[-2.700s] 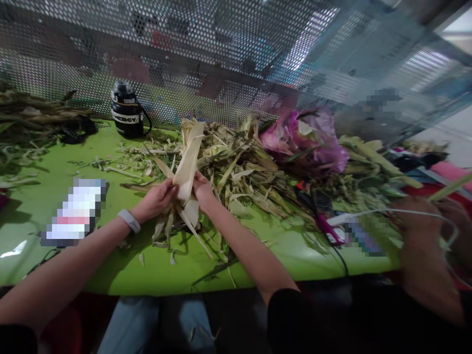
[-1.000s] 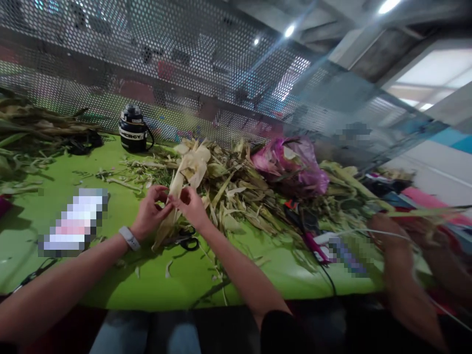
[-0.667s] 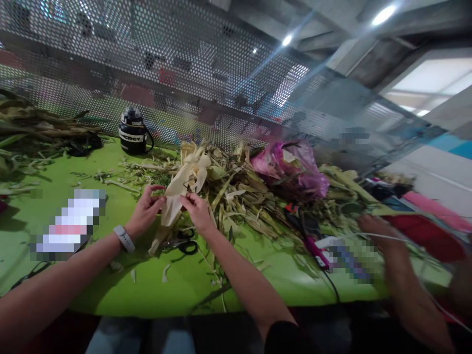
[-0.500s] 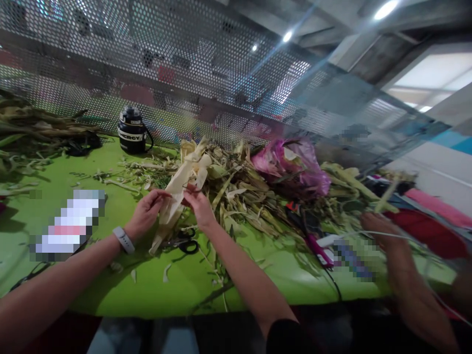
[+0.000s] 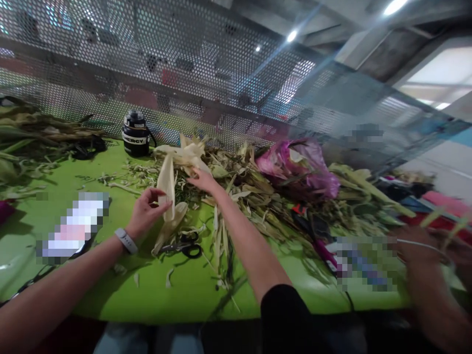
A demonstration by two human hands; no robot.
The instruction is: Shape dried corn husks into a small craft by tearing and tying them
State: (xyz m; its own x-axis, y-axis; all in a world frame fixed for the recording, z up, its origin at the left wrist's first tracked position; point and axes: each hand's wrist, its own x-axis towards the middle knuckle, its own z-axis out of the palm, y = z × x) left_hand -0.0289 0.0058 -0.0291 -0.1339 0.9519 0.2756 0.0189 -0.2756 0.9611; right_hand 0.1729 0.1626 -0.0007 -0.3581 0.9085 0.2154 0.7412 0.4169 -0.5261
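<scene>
My left hand [image 5: 149,212], with a pale band on the wrist, pinches the lower end of a pale corn husk [image 5: 166,184] that hangs in a long strip. Behind it, more pale husks [image 5: 190,151] fan out at the front of a heap of dried leaves. My right hand [image 5: 202,181] reaches to these husks, thumb and fingers apart; its fingertips are partly lost among the leaves. Below the hands, black-handled scissors [image 5: 184,246] lie on the green table [image 5: 147,300], next to another husk piece [image 5: 171,226].
A dark bottle [image 5: 135,135] stands by the perforated metal screen [image 5: 177,88]. At left lie a phone [image 5: 75,223] and more dried leaves [image 5: 33,130]. A pink plastic bag [image 5: 298,167] rests on the heap. Another person's hand [image 5: 416,246] works at the right edge.
My right hand has left the strip's lower part and moved forward to the husks behind. My left hand keeps hold of the strip, which now hangs more upright. The view has shifted slightly.
</scene>
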